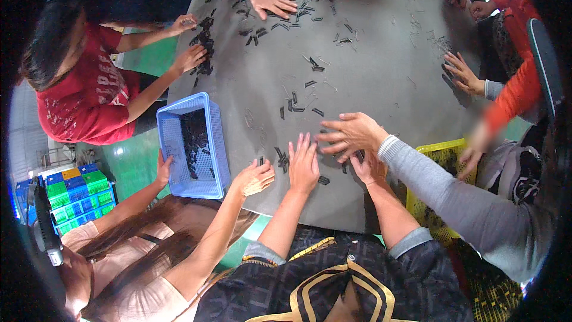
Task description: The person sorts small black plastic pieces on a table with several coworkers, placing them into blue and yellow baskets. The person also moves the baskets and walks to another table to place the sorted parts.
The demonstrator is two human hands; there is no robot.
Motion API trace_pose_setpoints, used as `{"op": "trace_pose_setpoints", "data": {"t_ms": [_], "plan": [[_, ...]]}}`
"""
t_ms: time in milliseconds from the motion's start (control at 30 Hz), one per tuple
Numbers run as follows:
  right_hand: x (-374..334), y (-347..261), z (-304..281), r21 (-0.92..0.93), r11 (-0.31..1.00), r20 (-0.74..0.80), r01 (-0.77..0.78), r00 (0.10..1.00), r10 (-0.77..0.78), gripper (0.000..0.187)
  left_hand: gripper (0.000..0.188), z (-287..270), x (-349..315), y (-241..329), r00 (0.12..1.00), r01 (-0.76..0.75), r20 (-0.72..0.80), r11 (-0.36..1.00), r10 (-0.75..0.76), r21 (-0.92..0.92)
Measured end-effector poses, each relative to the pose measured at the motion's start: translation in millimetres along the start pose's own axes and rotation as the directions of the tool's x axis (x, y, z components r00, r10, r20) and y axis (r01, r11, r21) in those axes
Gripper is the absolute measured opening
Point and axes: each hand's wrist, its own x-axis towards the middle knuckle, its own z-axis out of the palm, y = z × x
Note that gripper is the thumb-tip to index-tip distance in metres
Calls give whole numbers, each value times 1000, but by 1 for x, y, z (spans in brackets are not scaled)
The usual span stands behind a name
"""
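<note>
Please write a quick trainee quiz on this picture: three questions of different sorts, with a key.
1. True or false: the blue basket is to the right of the wearer's left hand.
2. Choose: what colour are the pieces inside that basket? A red, B black, C white.
3. Fill in: the co-worker's hand partly covering the wearer's right hand comes from a ____ sleeve.

Key: 1 false; 2 B; 3 grey.
</note>
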Motion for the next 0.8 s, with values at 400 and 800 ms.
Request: {"op": "trace_pose_setpoints", "data": {"t_ms": [400, 800], "plan": [[16, 5, -14, 70, 991, -274, -116, 953, 131, 63, 59, 17, -54, 44, 900, -226, 388, 974, 196, 32], [30, -41, -16, 36, 986, 104, 160, 981, -163, 68, 56, 8, 62, 7, 988, -106, 122, 991, 95, 85]]}}
